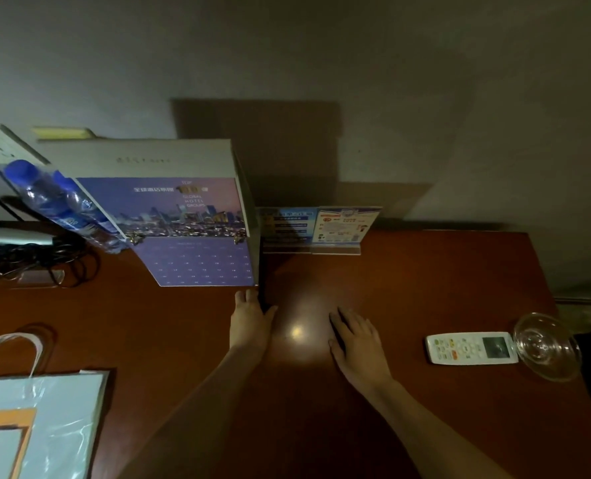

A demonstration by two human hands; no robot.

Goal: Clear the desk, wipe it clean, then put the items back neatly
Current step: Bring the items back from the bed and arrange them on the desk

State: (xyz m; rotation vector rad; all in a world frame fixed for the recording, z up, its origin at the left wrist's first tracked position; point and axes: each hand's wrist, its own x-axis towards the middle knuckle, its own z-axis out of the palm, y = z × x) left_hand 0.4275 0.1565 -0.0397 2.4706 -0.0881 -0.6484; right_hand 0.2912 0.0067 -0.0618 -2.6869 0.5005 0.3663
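Here, from the head view: left hand (pixel 251 318) reaching forward on the reddish-brown desk (pixel 169 326), fingers and thumb closed round the near lower corner of a large standing calendar (pixel 197 233), thumb on the dark right edge, fingertips on the front face. Right hand (pixel 356 340) flat on the desk just right of the left one, fingers straight and slightly spread, holding nothing.

Beyond the left fingertips: the calendar rising upright, purple city picture above, date grid below, grey top panel. Beyond the right fingertips, against the wall: two small acrylic sign stands (pixel 316 228) side by side, touching the calendar's right edge or just beside it, cannot tell which.

Left of the left fingers, behind the calendar's left edge: two water bottles (pixel 62 205) with blue caps, leaning in the wide-angle view. Farther left: a tangle of black cable (pixel 45 264) and a grey device, too dim to name. Near left, well back from the fingers: a white paper bag (pixel 38 426) with handles, lying at the desk's near edge.

Right of the right fingers, well apart: a white remote control (pixel 470 348) lying flat, its right end touching or tucked under a clear glass dish (pixel 546 345) by the desk's right edge.
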